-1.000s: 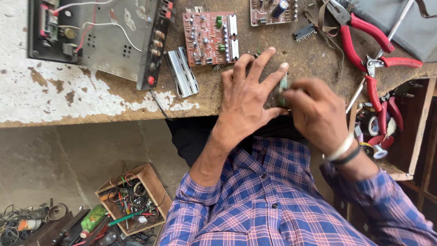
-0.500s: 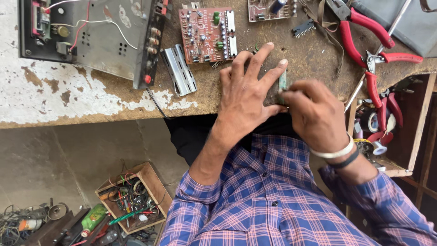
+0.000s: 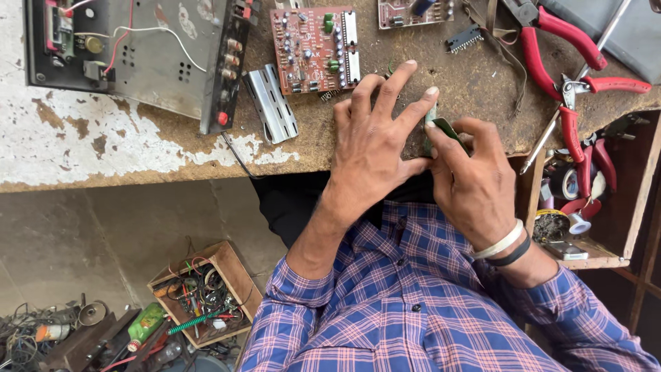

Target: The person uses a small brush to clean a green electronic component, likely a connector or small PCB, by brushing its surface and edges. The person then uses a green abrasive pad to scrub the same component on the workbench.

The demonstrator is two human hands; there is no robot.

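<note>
My left hand (image 3: 375, 148) lies over the worn workbench edge (image 3: 138, 176), fingers spread, its thumb and forefinger touching a small dark green flat part (image 3: 444, 127). My right hand (image 3: 475, 182) pinches that same part from the right, with a white bangle and a black band on its wrist. Most of the part is hidden between the fingers. A red circuit board (image 3: 313, 48) lies just beyond my left fingertips.
An open metal amplifier chassis (image 3: 138, 55) with wires sits at far left, a ribbed metal heat sink (image 3: 272, 103) beside it. Red-handled pliers (image 3: 551, 41) and cutters (image 3: 575, 103) lie at right above an open drawer (image 3: 606, 207) of tools. A box of wires (image 3: 203, 296) stands on the floor.
Both hands have stayed together on the small part, with only slight finger shifts. The camera has tilted a little.
</note>
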